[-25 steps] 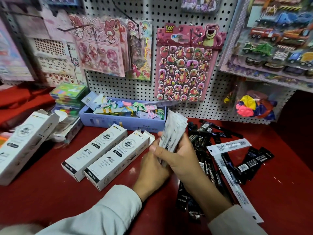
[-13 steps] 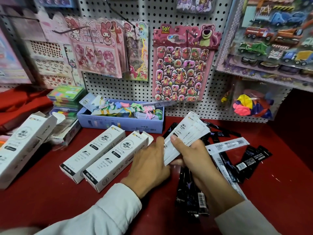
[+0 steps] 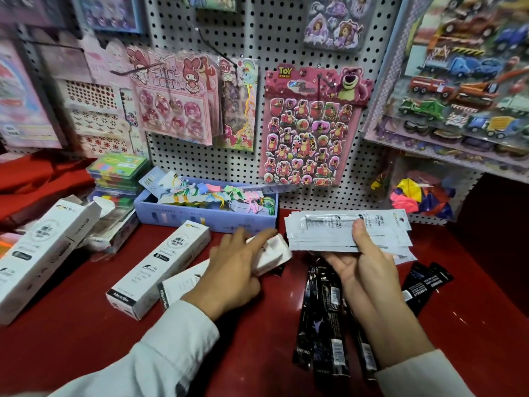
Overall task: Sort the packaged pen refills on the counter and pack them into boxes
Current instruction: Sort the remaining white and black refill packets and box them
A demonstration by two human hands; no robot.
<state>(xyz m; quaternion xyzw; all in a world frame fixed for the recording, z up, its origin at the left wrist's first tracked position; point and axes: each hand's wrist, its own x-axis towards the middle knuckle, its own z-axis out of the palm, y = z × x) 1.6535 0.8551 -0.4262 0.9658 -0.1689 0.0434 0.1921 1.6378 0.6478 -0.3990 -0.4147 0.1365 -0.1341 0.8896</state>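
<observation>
We worked at the dark red counter top, and we record the items from largest to smallest. The tall white cardboard refill box at far left stood opened at its upper end. A second long white printed box lay beside it, long axis running from near-left to far-right. A third white carton lay under our left hand, just to the right of the second; the hand's fingers were curled over its far end flap, index finger extended, gripping it.

Our right hand clamped the fanned stack of white flat refill packets, thumb on top and fingers beneath. The stack's long axis ran left to right, its left end just beside the carton's far end (the gap was small but visible).

The loose black glossy refill packets lay on the counter below the right forearm, unsorted.

We judged that the coming move turned on aligning the stack's long axis with the carton's mouth; the right hand carried the stack, the left hand was nearer the opening.
</observation>
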